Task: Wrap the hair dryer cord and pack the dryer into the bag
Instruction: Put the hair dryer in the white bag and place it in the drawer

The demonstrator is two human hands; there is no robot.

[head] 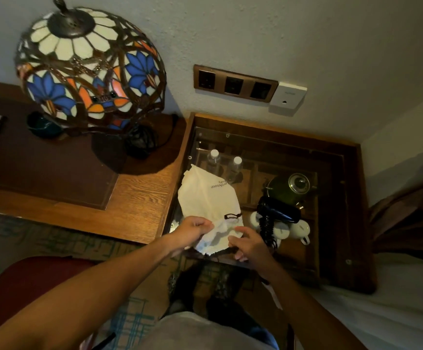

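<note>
White cloth bag (209, 198): mouth pinched by left hand (192, 229) and right hand (247, 242), likely to open it. Hair dryer (278, 210): near tabletop's front edge, unpacked.

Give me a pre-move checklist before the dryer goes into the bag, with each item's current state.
1. Bag held by both hands: ok, left hand and right hand grip its mouth end.
2. Bag mouth spread open: cannot tell.
3. Hair dryer within view and free: ok, lying on the glass top.
4. Cord wrapped: not ok, it hangs loose.
5. A hand free to lift the dryer: not ok.
</note>
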